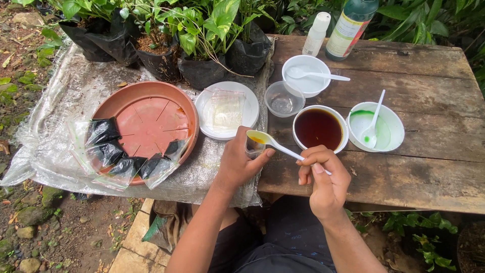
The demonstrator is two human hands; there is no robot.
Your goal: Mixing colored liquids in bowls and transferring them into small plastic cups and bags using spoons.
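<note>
The right hand [323,174] is pinching a white spoon [268,140] of amber liquid over a small clear container the left hand's [240,161] fingers are wrapping, at 9 o'clock of the full brown-liquid bowl [320,129]; four filled dark bags [126,151] are already lying in the terracotta tray [151,103].

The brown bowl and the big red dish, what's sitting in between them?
In the head view, between the bowl of brown liquid and the red dish sits a white plate with a clear packet on it, and the left hand just below.
</note>
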